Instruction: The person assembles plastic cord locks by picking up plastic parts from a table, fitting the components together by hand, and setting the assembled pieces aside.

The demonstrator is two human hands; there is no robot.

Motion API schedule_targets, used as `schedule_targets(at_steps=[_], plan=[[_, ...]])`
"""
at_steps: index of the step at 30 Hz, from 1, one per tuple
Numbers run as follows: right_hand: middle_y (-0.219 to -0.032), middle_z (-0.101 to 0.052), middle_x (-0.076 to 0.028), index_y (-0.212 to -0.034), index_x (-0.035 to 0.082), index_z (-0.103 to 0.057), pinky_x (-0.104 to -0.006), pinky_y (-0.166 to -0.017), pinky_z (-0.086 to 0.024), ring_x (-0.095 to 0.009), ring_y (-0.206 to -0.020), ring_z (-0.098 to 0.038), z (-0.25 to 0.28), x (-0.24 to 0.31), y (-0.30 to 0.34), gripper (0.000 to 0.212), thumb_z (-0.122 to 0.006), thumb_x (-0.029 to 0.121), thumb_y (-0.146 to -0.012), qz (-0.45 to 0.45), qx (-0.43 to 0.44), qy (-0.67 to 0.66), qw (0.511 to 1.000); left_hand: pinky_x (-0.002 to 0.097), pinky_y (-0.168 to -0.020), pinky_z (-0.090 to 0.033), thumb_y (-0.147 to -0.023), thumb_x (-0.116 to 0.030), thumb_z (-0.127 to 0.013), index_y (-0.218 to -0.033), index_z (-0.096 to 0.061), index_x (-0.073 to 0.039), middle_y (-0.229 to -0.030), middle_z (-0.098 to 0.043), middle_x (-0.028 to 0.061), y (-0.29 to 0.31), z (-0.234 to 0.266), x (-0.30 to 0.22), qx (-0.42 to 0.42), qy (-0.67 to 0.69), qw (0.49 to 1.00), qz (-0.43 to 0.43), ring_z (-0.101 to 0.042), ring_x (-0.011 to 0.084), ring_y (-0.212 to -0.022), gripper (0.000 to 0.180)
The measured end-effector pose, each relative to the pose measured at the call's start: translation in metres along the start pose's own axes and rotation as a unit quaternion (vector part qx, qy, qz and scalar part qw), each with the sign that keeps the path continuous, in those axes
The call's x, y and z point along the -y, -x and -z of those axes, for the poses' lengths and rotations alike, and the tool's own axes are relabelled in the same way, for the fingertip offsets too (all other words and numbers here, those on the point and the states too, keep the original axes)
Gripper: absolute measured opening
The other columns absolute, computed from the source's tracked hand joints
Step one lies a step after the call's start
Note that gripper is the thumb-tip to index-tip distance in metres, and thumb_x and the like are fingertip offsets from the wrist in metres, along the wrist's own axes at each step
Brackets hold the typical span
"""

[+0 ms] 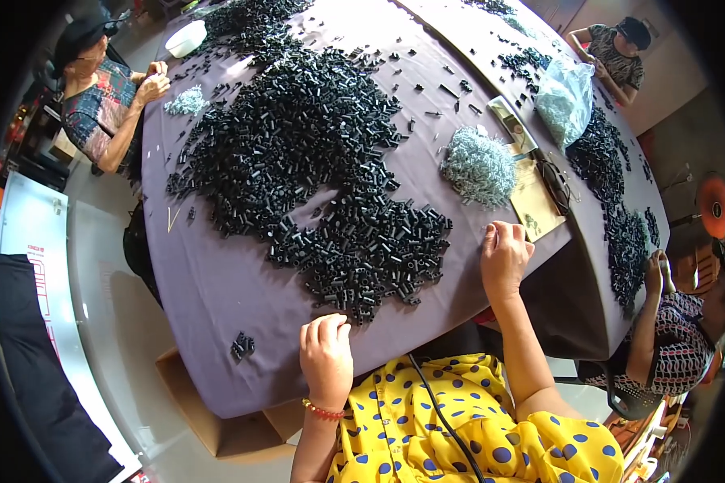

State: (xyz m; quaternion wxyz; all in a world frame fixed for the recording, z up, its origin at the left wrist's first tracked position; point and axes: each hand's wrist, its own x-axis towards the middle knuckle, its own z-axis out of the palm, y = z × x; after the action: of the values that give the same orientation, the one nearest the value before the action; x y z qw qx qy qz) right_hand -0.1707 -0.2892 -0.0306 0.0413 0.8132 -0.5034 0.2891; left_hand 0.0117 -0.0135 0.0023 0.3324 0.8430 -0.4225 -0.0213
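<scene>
A large heap of small black plastic tube pieces spreads over the cloth-covered table. At the heap's near tip, by the table's front edge, is my left hand; its fingers are curled together, and whatever they may hold is hidden. My right hand is raised farther right with fingertips pinched, and I cannot make out what is between them. Just beyond it lies a mound of small silvery metal pins. A few black pieces form a separate little group left of my left hand.
Right of the pins are a tan board, dark glasses and a clear plastic bag. More black pieces lie on the right-hand table. Three people sit around. A white bowl stands far left; a cardboard box is below.
</scene>
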Motion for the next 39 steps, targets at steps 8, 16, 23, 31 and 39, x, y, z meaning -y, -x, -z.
schedule_targets(at_steps=[8, 16, 23, 31, 39], plan=[[-0.090, -0.062, -0.006, -0.091, 0.012, -0.065, -0.0413, -0.083, -0.037, -0.025, -0.089, -0.061, -0.007, 0.005, -0.002, 0.016, -0.065, 0.027, -0.096, 0.023, 0.005, 0.112, 0.993, 0.0410, -0.082, -0.053, -0.091, -0.006, -0.070, -0.107, -0.066, -0.005, -0.096, -0.068, 0.0102, 0.003, 0.004, -0.005, -0.011, 0.093, 0.994, 0.063, -0.063, 0.0311, -0.087, 0.016], [-0.097, -0.063, -0.005, -0.096, 0.013, -0.066, -0.0412, -0.086, -0.037, -0.027, -0.094, -0.060, -0.005, 0.001, -0.005, 0.013, -0.066, 0.026, -0.096, -0.022, 0.050, 0.083, 0.995, 0.0284, -0.083, -0.056, -0.100, -0.007, -0.065, -0.122, -0.063, -0.003, -0.108, -0.070, 0.0075, 0.004, 0.015, -0.003, 0.145, 0.621, 0.701, 0.319, -0.069, 0.0149, -0.096, 0.022], [-0.092, -0.063, -0.010, -0.095, 0.007, -0.064, -0.0365, -0.078, -0.044, -0.026, -0.082, -0.059, 0.035, 0.069, 0.010, 0.011, -0.070, 0.000, -0.089, 0.003, 0.083, -0.294, 0.952, 0.0286, -0.088, -0.054, -0.107, -0.017, -0.056, -0.133, -0.061, -0.004, -0.108, -0.069, 0.0045, 0.005, 0.013, 0.005, 0.167, 0.745, 0.558, 0.326, -0.066, 0.0129, -0.097, 0.029], [-0.093, -0.060, -0.008, -0.099, 0.005, -0.062, -0.0363, -0.084, -0.044, -0.026, -0.090, -0.055, 0.072, 0.132, 0.046, 0.017, -0.068, -0.005, -0.087, 0.147, 0.262, -0.473, 0.829, 0.0297, -0.087, -0.055, -0.104, -0.019, -0.063, -0.123, -0.062, -0.002, -0.105, -0.070, 0.0067, 0.010, 0.012, -0.003, 0.148, 0.680, 0.653, 0.297, -0.067, 0.0149, -0.095, 0.026], [-0.095, -0.060, -0.007, -0.099, 0.006, -0.061, -0.0358, -0.087, -0.043, -0.026, -0.093, -0.055, 0.070, 0.134, 0.056, 0.017, -0.067, -0.007, -0.089, 0.152, 0.299, -0.468, 0.818, 0.0313, -0.086, -0.056, -0.101, -0.022, -0.066, -0.119, -0.063, -0.001, -0.104, -0.071, 0.0069, 0.012, 0.010, -0.007, 0.131, 0.642, 0.706, 0.270, -0.068, 0.0152, -0.092, 0.027]])
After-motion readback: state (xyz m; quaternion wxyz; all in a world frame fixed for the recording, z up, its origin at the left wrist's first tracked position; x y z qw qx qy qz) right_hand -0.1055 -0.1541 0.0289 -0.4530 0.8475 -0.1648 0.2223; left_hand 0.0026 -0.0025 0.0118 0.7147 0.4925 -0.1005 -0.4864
